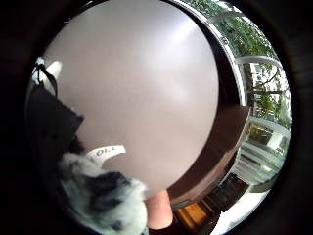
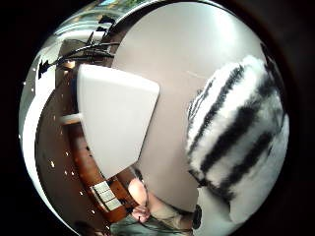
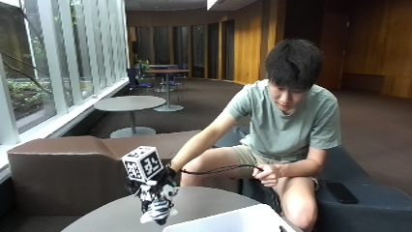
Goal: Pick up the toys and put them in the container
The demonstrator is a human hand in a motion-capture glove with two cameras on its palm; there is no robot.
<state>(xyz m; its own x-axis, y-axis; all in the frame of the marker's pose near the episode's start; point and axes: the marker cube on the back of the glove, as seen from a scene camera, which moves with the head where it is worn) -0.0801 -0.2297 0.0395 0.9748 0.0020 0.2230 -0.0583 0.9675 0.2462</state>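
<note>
In the outside view my gloved right hand grips a black-and-white striped plush toy, which hangs just above the round grey table. The white container stands on the table close to the toy, on the side nearer the camera. In the thumb side palm view the striped toy fills the space by the palm, with the container beside it on the table. The little finger side palm view shows the toy's fuzzy end and a white label over the bare tabletop.
A brown padded bench curves behind the table. The person sits on a dark seat, where a phone lies. More round tables stand by the windows farther back.
</note>
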